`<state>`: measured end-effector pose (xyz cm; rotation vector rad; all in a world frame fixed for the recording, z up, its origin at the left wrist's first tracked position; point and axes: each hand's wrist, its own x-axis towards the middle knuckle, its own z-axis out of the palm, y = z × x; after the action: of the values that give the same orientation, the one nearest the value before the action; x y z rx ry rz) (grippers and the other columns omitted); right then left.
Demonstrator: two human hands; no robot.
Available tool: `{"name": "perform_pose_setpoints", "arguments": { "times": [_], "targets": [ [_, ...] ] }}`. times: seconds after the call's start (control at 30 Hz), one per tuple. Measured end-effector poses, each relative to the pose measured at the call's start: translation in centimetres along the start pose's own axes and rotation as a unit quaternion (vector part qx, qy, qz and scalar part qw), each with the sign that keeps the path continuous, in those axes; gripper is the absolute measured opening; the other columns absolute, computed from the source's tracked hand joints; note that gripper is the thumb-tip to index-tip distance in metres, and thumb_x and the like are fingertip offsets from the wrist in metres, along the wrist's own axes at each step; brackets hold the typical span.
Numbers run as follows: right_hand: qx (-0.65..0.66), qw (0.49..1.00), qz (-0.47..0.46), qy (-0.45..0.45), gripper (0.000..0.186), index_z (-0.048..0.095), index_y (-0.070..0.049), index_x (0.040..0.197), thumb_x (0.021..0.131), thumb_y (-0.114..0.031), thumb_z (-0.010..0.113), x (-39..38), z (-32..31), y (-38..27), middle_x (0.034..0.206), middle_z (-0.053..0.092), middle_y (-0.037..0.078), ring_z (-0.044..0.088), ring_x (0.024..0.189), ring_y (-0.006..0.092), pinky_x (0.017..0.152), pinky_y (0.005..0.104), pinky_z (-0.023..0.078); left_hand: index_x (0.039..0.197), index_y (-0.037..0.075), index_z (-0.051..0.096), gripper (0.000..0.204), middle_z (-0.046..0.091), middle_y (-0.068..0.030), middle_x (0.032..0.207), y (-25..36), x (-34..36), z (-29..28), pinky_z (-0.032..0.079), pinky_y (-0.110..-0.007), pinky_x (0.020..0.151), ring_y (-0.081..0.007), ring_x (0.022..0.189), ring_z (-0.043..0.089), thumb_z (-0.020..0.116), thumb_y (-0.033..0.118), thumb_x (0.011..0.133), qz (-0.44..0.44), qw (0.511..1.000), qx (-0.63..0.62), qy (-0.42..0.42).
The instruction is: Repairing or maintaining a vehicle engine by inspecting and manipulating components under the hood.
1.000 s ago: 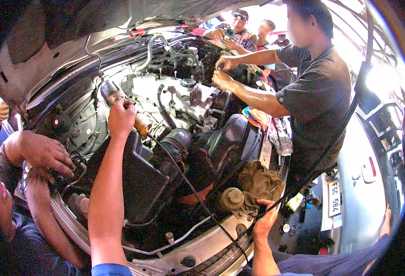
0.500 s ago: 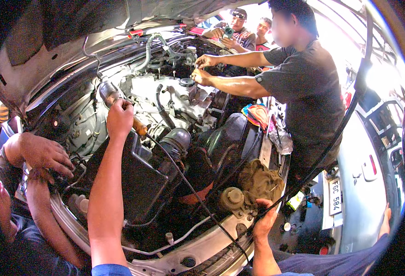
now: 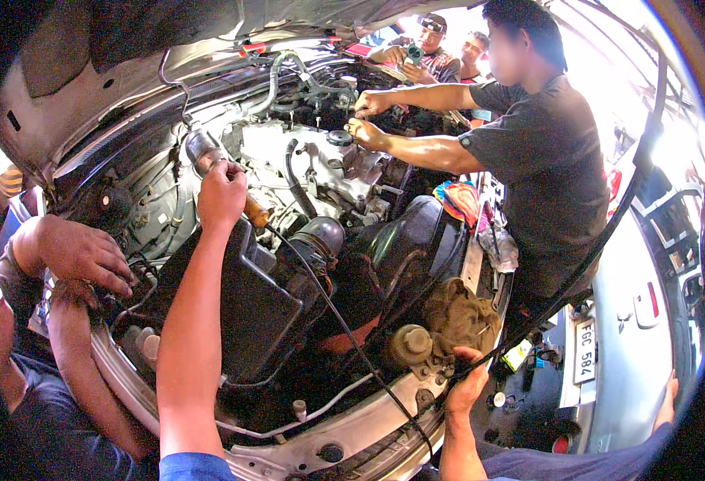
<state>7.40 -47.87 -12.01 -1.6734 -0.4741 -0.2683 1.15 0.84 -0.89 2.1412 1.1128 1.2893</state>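
The left hand pinches the lamp, which slants up and left, well apart from the right hand, whose grip is hard to tell.

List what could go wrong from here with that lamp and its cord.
The cord runs over the front rail, where someone could snag it and jerk the lamp. The left hand holds the lamp inside the crowded engine bay; if that grip slipped, the lamp might drop among the parts.
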Motion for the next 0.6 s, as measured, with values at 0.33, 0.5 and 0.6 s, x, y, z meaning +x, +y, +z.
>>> {"name": "perform_pose_setpoints", "arguments": {
  "times": [0.33,0.5,0.6],
  "targets": [
    [0.016,1.000,0.012,0.001,0.057,0.063,0.003,0.098,0.104,-0.041,0.028,-0.05,-0.05,0.38,0.094,0.065,0.011,0.059,0.089,0.0203,0.084,0.0331,0.045,0.091,0.009,0.069,0.023,0.071,-0.0155,0.091,-0.10,-0.04,-0.01,0.051,-0.045,0.077,-0.0370,0.088,0.066,0.057,0.026,0.082,-0.009,1.000,-0.004,-0.008],
    [0.013,1.000,0.019,0.016,0.058,0.064,0.003,0.096,0.104,-0.042,0.028,-0.10,-0.04,0.84,0.092,0.065,0.012,0.060,0.088,0.0223,0.084,0.0349,0.046,0.092,0.010,0.069,0.024,0.071,-0.0155,0.091,-0.06,-0.03,-0.02,0.051,-0.046,0.077,-0.0364,0.087,0.067,0.057,0.027,0.082,-0.017,1.000,0.002,-0.020],
    [-0.004,1.000,0.011,0.014,0.059,0.064,0.002,0.096,0.104,-0.043,0.027,-0.06,-0.09,0.82,0.092,0.065,0.012,0.060,0.088,0.0228,0.084,0.0352,0.046,0.093,0.010,0.070,0.024,0.071,-0.0155,0.090,0.01,0.01,-0.07,0.052,-0.046,0.077,-0.0361,0.087,0.067,0.057,0.027,0.081,-0.014,1.000,-0.006,-0.017]
  ]
}}
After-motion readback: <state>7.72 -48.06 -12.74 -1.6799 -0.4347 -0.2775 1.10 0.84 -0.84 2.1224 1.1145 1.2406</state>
